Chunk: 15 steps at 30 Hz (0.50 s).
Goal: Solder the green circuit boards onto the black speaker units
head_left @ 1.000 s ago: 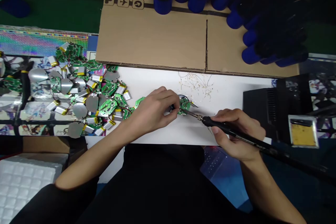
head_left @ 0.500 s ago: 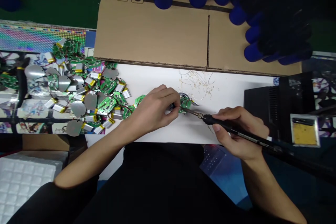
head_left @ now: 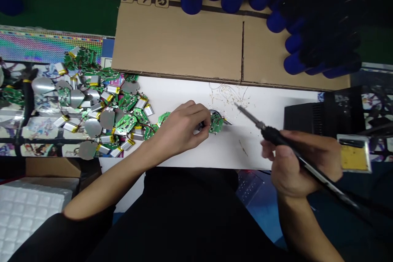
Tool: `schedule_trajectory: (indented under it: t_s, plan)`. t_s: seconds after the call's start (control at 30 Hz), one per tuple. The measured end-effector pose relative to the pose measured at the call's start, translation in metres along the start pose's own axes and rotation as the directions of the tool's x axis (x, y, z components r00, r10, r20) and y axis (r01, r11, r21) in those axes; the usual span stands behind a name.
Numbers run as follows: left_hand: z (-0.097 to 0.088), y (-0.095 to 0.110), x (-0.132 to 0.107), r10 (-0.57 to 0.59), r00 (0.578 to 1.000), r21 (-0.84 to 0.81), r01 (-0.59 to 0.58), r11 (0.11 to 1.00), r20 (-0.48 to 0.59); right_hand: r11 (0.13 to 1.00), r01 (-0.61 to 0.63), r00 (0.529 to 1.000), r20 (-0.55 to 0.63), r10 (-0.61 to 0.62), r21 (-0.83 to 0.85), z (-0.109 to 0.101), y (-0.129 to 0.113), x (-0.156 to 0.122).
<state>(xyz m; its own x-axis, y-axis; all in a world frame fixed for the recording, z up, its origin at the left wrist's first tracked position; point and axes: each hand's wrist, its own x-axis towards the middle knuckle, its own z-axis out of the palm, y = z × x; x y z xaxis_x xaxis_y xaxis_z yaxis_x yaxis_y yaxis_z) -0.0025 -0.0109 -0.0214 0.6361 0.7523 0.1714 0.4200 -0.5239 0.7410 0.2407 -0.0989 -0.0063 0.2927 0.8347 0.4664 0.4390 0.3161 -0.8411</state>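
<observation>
My left hand is closed in a pinch at the left edge of a green circuit board on the white work surface. A small dark part shows between its fingers, too hidden to name. Dark wires curve along the board's top, and a small battery end sticks out at its right. In my right hand is a black soldering iron, gripped by its handle. The iron's metal tip points up and left, apart from the board. Another green board lies partly behind my left hand.
A pile of green boards, silver batteries and grey discs spreads across the left. A cardboard box borders the back, with blue cylinders above it. On the right are a black device and a tray with a yellow sponge.
My right hand has drawn the soldering iron away from the board, to the right, and its tip is now raised. My left hand stays at the board.
</observation>
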Motion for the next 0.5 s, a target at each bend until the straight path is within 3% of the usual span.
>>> schedule_trajectory:
  t_s: [0.1,0.27,0.37,0.5]
  plan:
    - [-0.001,0.001,0.000,-0.003,1.000,0.005,0.003,1.000,0.005,0.996,-0.090,0.990,0.109,0.089,0.008,0.017,-0.004,-0.014]
    - [-0.003,0.003,0.001,-0.004,1.000,0.004,0.004,1.000,0.021,0.977,0.091,0.941,0.338,-0.021,-0.193,0.041,0.004,-0.027]
    - [-0.005,0.001,0.000,0.008,0.999,0.022,-0.009,1.000,0.031,0.977,0.132,0.927,0.370,-0.061,-0.170,0.047,0.012,-0.025]
    - [-0.006,-0.004,-0.002,0.083,0.996,0.060,-0.085,0.995,0.031,0.987,0.082,0.908,0.418,-0.016,-0.141,0.046,0.018,-0.013]
